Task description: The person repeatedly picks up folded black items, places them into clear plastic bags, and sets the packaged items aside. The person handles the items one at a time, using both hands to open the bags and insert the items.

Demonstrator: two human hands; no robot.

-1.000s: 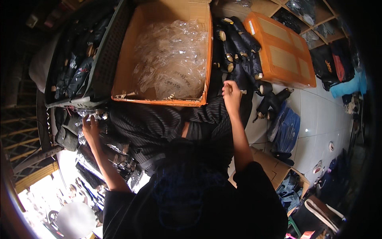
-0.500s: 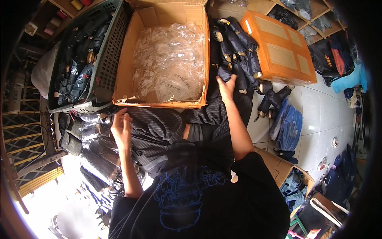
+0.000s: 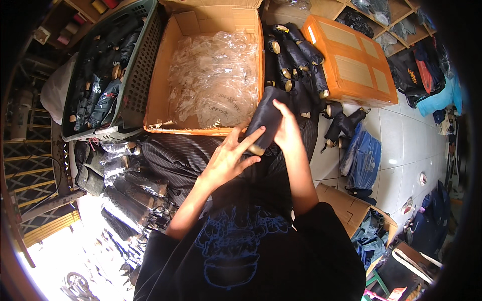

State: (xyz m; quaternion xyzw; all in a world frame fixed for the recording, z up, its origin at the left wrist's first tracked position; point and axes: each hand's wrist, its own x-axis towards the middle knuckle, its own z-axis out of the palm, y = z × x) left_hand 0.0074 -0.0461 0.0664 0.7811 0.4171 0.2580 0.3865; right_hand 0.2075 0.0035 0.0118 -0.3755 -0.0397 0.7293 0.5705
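Note:
A black folded umbrella (image 3: 265, 114) with a pale, wood-coloured end slants above my lap, just right of the open cardboard box. My right hand (image 3: 288, 129) grips it along its right side, thumb lying on the dark fabric. At the umbrella's lower end, my left hand (image 3: 228, 156) holds on with fingers over the fabric and thumb by the pale tip. More dark folded umbrellas (image 3: 297, 55) lie in a pile beyond my right hand. Crumpled clear plastic sleeves (image 3: 213, 75) fill the bottom of the open cardboard box (image 3: 201, 131) in front of me.
A dark green basket (image 3: 135, 85) full of folded umbrellas stands at the left. Right of the pile sits a taped orange-brown carton (image 3: 346, 62). Plastic-wrapped dark bundles (image 3: 128, 195) lie by my left side. A blue packet (image 3: 365, 155) rests on the tiled floor.
My right hand has lifted the umbrella from the pile and brought it nearer, toward my lap. My left hand has come across to the right and taken hold of its lower end.

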